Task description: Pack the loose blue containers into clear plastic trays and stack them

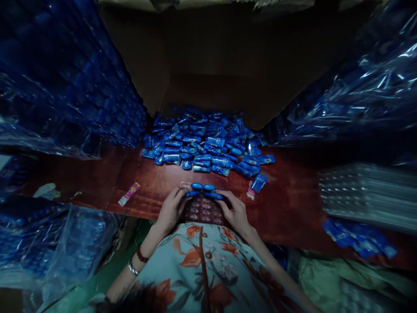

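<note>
A clear moulded plastic tray (202, 212) lies at the table's front edge, close to my body. Two small blue packets (202, 187) sit side by side in its far row. My left hand (172, 206) reaches over the tray's left side, its fingers closed on a blue packet (193, 194). From the right side, my right hand (236, 209) has its fingers closed on another blue packet (214, 196). Just beyond the tray lies a big loose heap of the same packets (208, 143); their printing is too small to read.
Tall stacks of blue goods (74, 78) rise at left, and plastic-wrapped ones (365, 87) at right. A dark open carton (221, 65) stands behind the heap. Stacked clear trays (361, 195) lie right, near several blue packets (358, 237). A pink strip (129, 194) lies left.
</note>
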Motion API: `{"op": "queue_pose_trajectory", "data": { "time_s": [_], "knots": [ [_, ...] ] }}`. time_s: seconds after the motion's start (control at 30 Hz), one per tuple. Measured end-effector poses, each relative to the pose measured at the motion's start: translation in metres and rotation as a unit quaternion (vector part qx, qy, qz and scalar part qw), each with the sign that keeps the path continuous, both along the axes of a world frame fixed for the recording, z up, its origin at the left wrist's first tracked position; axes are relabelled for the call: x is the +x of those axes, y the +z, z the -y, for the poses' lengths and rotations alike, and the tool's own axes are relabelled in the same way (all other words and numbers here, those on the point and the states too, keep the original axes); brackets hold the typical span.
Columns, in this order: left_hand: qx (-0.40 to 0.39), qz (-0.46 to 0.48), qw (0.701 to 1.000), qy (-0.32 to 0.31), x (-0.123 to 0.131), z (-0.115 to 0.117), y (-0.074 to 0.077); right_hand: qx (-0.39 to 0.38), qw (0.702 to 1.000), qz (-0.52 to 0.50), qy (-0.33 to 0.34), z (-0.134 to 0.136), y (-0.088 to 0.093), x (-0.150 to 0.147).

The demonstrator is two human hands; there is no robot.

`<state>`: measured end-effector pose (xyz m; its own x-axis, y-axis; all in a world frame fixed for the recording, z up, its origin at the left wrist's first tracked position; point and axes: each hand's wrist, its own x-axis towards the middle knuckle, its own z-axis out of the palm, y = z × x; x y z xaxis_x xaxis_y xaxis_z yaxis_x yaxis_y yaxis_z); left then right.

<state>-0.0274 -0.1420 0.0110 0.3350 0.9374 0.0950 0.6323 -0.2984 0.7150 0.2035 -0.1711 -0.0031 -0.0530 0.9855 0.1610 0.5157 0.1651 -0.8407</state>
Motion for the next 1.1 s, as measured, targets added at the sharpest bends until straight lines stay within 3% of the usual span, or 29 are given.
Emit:
{"op": "queue_pose_trajectory", "data": {
  "time_s": [0.1,0.27,0.43,0.6,0.77,0.9,1.0,1.1],
  "knots": [
    [0.028,-0.067,0.996,-0.06,0.003,-0.003,-0.004,0.056,0.984,0.137,0.098,-0.004,0.0,0.003],
    [0.03,-0.187,0.968,-0.163,0.014,-0.008,0.016,0.058,0.902,0.377,0.201,-0.015,0.026,-0.007],
    [0.025,-0.287,0.934,-0.212,0.032,-0.017,0.03,0.028,0.862,0.439,0.253,-0.025,0.052,-0.028],
    [0.049,-0.271,0.938,-0.211,0.032,-0.019,0.023,-0.048,0.835,0.472,0.279,-0.031,0.062,-0.029],
    [0.133,-0.172,0.961,-0.17,0.02,-0.011,0.002,-0.036,0.851,0.473,0.226,-0.026,0.052,-0.026],
    [0.181,-0.087,0.973,-0.116,0.011,-0.005,-0.004,0.039,0.899,0.414,0.134,-0.006,0.036,-0.014],
    [0.172,-0.021,0.984,-0.035,0.002,-0.018,0.0,0.089,0.934,0.346,0.007,0.005,0.026,0.012],
    [0.128,-0.013,0.99,0.063,-0.004,-0.049,0.0,0.056,0.929,0.309,-0.194,-0.003,0.018,0.053]
  ]
}}
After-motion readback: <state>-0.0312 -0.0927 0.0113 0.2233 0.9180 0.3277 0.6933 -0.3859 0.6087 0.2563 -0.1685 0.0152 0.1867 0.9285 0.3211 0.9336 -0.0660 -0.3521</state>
